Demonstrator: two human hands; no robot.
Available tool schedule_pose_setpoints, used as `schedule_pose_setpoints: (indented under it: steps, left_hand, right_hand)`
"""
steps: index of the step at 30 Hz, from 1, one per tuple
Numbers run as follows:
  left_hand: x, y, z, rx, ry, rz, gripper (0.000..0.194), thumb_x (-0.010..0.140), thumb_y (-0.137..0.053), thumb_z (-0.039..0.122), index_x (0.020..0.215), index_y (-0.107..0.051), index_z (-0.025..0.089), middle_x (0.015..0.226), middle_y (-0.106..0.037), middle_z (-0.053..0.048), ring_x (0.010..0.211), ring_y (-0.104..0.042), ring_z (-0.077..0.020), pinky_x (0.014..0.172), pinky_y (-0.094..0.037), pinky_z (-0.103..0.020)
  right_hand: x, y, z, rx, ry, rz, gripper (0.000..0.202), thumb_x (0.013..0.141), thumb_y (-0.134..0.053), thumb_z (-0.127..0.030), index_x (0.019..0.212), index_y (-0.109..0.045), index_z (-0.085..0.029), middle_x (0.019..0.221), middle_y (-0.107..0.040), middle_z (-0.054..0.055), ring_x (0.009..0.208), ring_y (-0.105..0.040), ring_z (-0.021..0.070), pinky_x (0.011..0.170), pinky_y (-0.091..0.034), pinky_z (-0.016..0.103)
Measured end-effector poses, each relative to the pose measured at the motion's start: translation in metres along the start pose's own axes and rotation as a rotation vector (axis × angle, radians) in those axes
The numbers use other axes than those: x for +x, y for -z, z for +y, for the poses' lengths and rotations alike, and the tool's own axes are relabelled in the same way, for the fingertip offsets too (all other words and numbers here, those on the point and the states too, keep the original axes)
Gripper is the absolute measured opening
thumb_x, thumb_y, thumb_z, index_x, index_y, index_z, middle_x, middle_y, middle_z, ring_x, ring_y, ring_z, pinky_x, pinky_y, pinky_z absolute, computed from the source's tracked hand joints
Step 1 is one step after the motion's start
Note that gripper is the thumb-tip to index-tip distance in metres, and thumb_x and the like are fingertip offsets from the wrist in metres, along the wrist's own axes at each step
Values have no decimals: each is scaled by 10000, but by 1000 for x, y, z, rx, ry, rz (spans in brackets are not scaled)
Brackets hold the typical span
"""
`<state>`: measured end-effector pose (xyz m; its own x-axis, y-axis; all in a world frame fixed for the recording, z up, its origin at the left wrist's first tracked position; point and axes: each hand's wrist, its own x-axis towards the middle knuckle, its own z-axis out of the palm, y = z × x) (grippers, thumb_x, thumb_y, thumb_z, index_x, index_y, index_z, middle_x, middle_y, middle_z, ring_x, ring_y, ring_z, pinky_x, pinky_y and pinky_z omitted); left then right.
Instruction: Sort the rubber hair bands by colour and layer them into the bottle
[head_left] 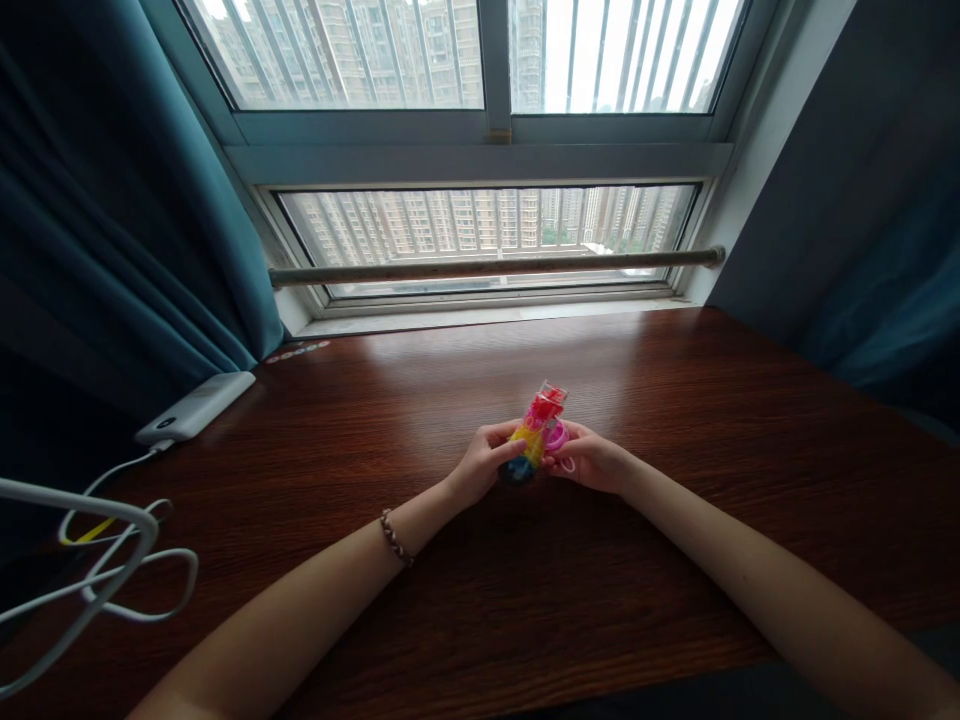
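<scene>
Container (533, 432) with the rainbow colours is tilted over the desk (420, 600), left hand (478, 466) pinching its side, right hand (594, 460) pinching a pink ring (556, 436) just beside it, so imo keep the left snug and the right gentle.

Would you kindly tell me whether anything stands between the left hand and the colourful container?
Nothing visible does: the left hand grips the colourful container directly. The pink item is on the container's other side, in the right hand.
</scene>
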<state>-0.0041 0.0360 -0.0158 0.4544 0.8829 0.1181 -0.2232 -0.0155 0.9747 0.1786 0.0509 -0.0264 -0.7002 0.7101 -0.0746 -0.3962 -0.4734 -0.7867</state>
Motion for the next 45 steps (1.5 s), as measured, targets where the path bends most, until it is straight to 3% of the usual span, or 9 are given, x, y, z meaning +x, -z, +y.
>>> schedule_pose_setpoints:
  steps: [2, 6, 9, 15, 21, 29, 37, 45]
  left_hand:
    - [0, 1, -1, -77, 18, 37, 358, 718, -602, 383, 922, -642, 92, 811, -650, -93, 712, -602, -201, 693, -453, -310]
    - [0, 1, 1, -90, -4, 118, 348, 707, -620, 373, 919, -635, 97, 837, -654, -87, 691, -595, -176, 671, -452, -281]
    - [0, 1, 3, -36, 28, 117, 381, 692, -630, 391, 920, -635, 87, 839, -655, -95, 690, -588, -177, 646, -451, -269]
    - [0, 1, 2, -24, 25, 135, 381, 673, -644, 398, 891, -641, 86, 795, -645, -80, 689, -571, -166, 640, -439, -255]
    - [-1, 1, 1, -11, 28, 80, 358, 675, -645, 384, 882, -654, 92, 777, -629, -67, 669, -548, -152, 612, -419, -239]
    - [0, -2, 5, -5, -16, 62, 318, 681, -617, 395, 732, -678, 87, 1013, -579, -115, 830, -544, -202, 659, -438, -235]
    - [-1, 1, 1, -61, 116, 43, 413, 662, -637, 422, 887, -667, 76, 697, -626, -79, 596, -546, -144, 552, -433, -234]
    - [0, 0, 3, -17, 49, 27, 384, 708, -590, 422, 889, -656, 91, 813, -625, -101, 705, -557, -174, 628, -447, -256]
  right_hand:
    - [-1, -2, -1, -7, 2, 2, 363, 620, -656, -49, 967, -588, -129, 736, -628, 19, 630, -567, 72, 599, -444, 173]
    - [-1, -4, -3, -16, 38, 64, 371, 600, -688, -59, 947, -588, -145, 769, -640, 20, 655, -580, 78, 611, -449, 175]
    - [-1, -4, -4, -31, 69, 99, 343, 590, -708, -82, 908, -597, -142, 746, -636, 18, 678, -586, 90, 635, -451, 184]
    - [0, -5, -1, -43, 7, 52, 354, 584, -712, -96, 922, -610, -128, 740, -628, 20, 637, -564, 81, 622, -447, 198]
    - [1, -5, 2, -60, 11, 15, 307, 595, -693, -84, 887, -605, -117, 703, -626, 24, 641, -570, 90, 647, -459, 220]
    - [2, -4, 4, -57, 5, 23, 375, 574, -709, -82, 925, -582, -123, 717, -637, 29, 639, -585, 97, 630, -477, 216]
    - [1, -7, 2, -62, -7, 55, 343, 550, -717, -61, 867, -608, -131, 728, -642, 19, 648, -593, 102, 620, -482, 212]
    - [1, -8, 4, -62, 8, 49, 337, 569, -712, -89, 891, -620, -131, 700, -632, 19, 648, -581, 102, 622, -464, 210]
